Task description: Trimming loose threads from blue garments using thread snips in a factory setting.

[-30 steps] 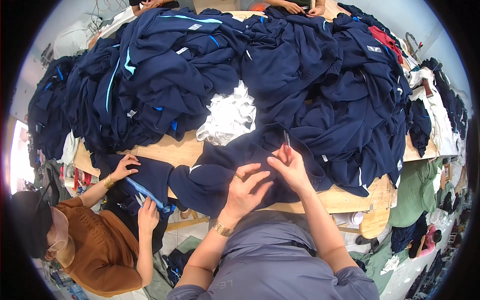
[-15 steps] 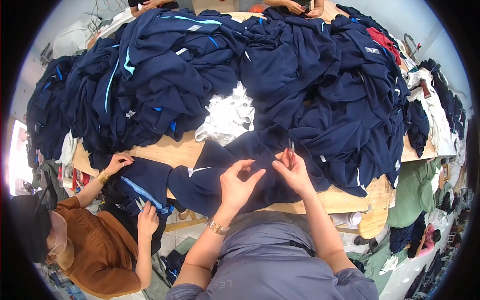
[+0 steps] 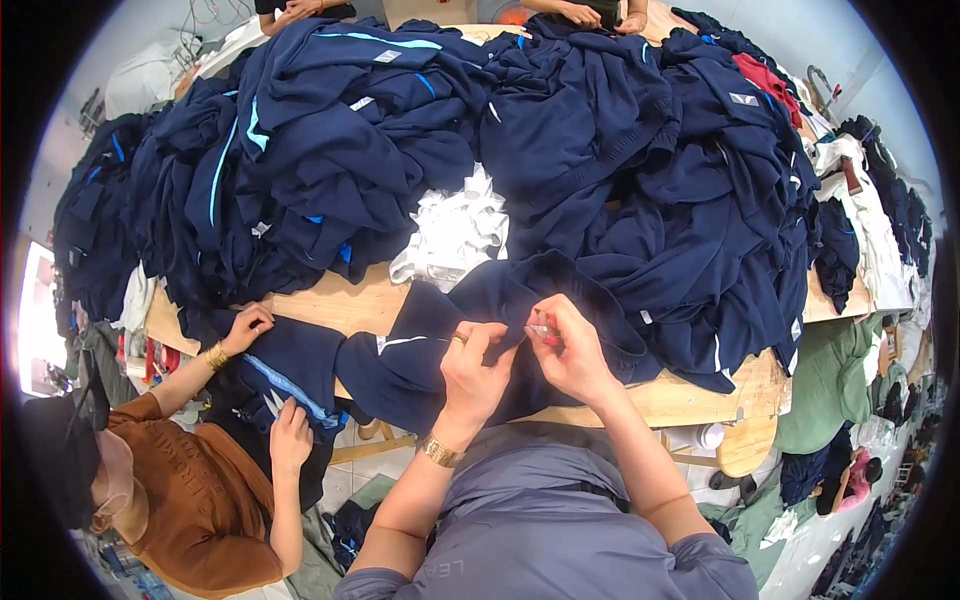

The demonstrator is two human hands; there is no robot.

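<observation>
In my right hand [image 3: 572, 355] is a small pair of thread snips [image 3: 544, 334], with metal blades and a bit of red, pointing left. My left hand [image 3: 474, 372] is closed in a pinch close by, its fingertips almost meeting the snips. What it pinches is too small to make out. Both hands are over a navy garment [image 3: 410, 378] spread along the table's near edge, with a thin white strip on its left part. A gold-coloured bracelet [image 3: 440, 452] circles my left wrist.
Big heaps of navy garments [image 3: 330, 170] cover the wooden table [image 3: 345, 300]. A pile of white shiny strips [image 3: 455, 235] lies mid-table. At my left, a co-worker in brown [image 3: 200, 490] holds scissors [image 3: 273, 403] over navy cloth. Other people's hands [image 3: 580, 14] show across the table.
My right hand has moved left toward my left hand, and the snips have swung from pointing up to pointing left. My left fingers have closed from a loose spread into a pinch.
</observation>
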